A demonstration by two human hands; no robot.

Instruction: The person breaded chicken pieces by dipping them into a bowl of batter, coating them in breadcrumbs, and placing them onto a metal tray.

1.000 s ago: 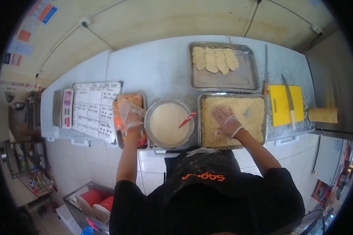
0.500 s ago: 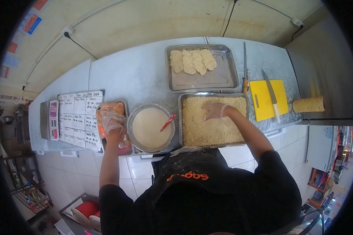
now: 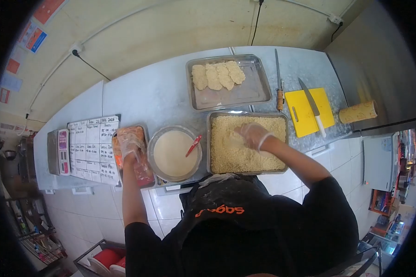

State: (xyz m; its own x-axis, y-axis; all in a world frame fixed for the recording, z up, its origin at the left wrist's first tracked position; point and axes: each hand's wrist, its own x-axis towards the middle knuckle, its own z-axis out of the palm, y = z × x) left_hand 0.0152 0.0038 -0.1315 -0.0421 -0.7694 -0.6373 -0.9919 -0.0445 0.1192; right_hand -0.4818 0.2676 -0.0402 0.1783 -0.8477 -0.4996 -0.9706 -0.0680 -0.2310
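My left hand (image 3: 131, 142), in a clear plastic glove, rests with its fingers loosely spread over orange-coloured raw meat (image 3: 137, 131) in a small metal tray (image 3: 146, 135). My right hand (image 3: 255, 135), gloved too, is in the large tray (image 3: 210, 138) of pale breadcrumbs (image 3: 231, 159). Its fingers are bent and drawn together around crumbs, with a blurred pale patch beside them. Between the two trays stands a round bowl of whitish batter (image 3: 171, 154), a red-handled utensil (image 3: 193, 146) leaning in it.
Several crumbed flat pieces (image 3: 212, 77) lie in a metal tray (image 3: 231, 98) behind the crumbs. To the right are a sharpening steel (image 3: 278, 81), a knife (image 3: 312, 101) on a yellow cutting board (image 3: 305, 127) and a patterned cylinder (image 3: 358, 112). A written whiteboard (image 3: 94, 147) and a scale (image 3: 58, 152) are left.
My right hand's fingers have gone from stretched out to bent together in the crumbs. My left hand stays over the meat. The whole view has shifted slightly.
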